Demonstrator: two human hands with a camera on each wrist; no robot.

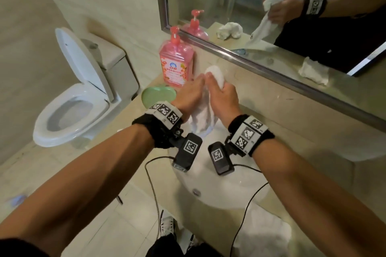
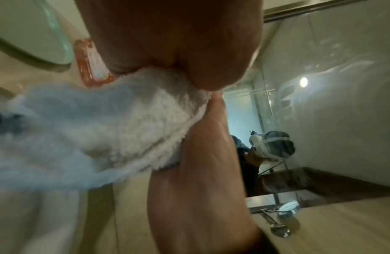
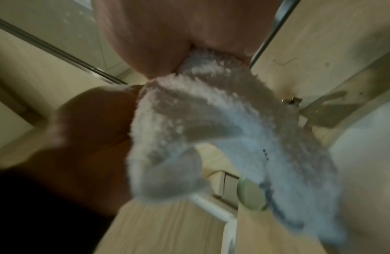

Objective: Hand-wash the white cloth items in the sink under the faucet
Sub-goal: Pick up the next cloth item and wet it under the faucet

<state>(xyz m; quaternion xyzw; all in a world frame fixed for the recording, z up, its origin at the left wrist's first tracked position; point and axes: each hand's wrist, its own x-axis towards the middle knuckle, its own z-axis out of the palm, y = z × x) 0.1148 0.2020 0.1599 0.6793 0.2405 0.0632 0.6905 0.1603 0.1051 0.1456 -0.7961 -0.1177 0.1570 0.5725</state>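
Observation:
Both my hands hold one white terry cloth point(image 1: 203, 118) up over the white sink basin point(image 1: 211, 194). My left hand point(image 1: 191, 92) grips its left side, and my right hand point(image 1: 221, 94) is wrapped round the bunched top end point(image 1: 215, 73). The lower end hangs loose toward the basin. Up close in the left wrist view, the cloth point(image 2: 124, 128) is pinched between my two hands. In the right wrist view the cloth point(image 3: 211, 111) trails down from my closed fingers. I cannot see the faucet or any running water.
A pink pump soap bottle point(image 1: 176, 64) and a green heart-shaped dish point(image 1: 158, 95) stand left of the sink. The toilet point(image 1: 79, 98) with raised lid is further left. A white towel point(image 1: 265, 229) lies on the counter's near right. The mirror point(image 1: 271, 6) reflects more white cloths.

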